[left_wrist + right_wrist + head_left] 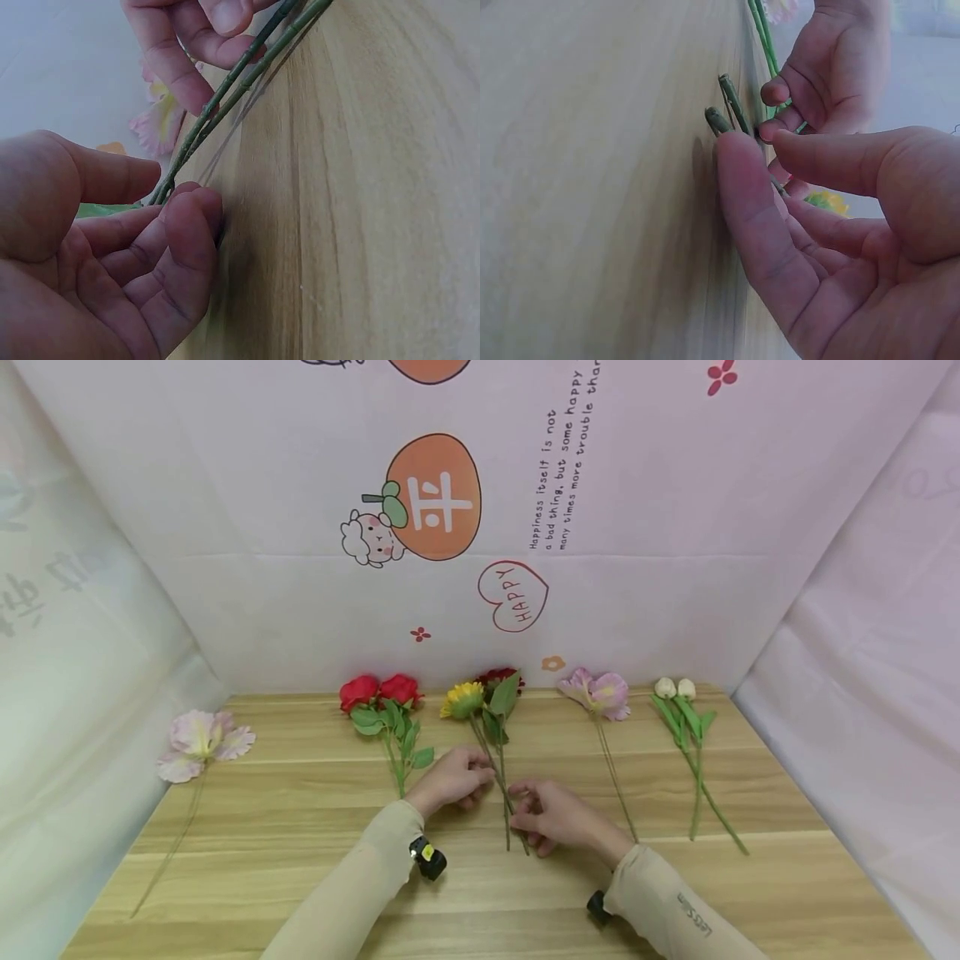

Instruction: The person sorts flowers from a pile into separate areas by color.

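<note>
A yellow flower and a dark red flower with green leaves lie at the middle of the table, their green stems crossing. My left hand has its fingers curled at the yellow flower's stem, which passes between thumb and fingertips in the left wrist view. My right hand is by the lower stems. One of its fingers touches a stem in the left wrist view, and its thumb stands apart. The cut stem ends stick out past its index finger in the right wrist view.
Two red roses lie left of the middle. A pale pink flower lies at the far left, a pinkish-purple flower to the right. White tulips are at the far right. Printed cloth rises behind the wooden table.
</note>
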`<state>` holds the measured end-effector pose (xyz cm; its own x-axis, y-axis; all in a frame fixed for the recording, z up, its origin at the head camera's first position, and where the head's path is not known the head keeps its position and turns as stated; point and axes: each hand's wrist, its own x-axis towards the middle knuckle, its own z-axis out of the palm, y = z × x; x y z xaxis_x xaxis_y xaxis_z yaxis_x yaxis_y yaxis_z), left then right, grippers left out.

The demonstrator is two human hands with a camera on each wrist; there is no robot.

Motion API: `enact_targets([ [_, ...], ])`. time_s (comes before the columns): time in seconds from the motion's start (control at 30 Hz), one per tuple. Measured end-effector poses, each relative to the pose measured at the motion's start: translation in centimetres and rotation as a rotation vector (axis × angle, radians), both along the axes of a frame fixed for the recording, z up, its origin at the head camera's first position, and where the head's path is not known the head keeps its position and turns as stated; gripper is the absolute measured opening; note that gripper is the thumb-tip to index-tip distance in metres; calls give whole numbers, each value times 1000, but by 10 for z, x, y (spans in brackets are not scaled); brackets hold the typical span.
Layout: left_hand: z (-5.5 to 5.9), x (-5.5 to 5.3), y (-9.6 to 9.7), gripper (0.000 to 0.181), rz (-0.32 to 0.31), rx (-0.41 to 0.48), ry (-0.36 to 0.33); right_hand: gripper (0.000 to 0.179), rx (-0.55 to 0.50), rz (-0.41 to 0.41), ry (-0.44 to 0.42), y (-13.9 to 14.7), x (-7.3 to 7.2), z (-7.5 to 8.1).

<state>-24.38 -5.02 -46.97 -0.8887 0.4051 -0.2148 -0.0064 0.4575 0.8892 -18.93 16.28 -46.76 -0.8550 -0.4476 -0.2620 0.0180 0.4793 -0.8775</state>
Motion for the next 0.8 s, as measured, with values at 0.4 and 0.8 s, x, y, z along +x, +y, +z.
enact_targets([
  [0.4, 1, 2, -4, 33, 10, 19, -7, 48, -21, -22, 3, 0, 0, 5],
  [0.8, 15, 6, -35, 34, -59, 49, 35, 44, -33, 9, 41, 0, 3, 19],
])
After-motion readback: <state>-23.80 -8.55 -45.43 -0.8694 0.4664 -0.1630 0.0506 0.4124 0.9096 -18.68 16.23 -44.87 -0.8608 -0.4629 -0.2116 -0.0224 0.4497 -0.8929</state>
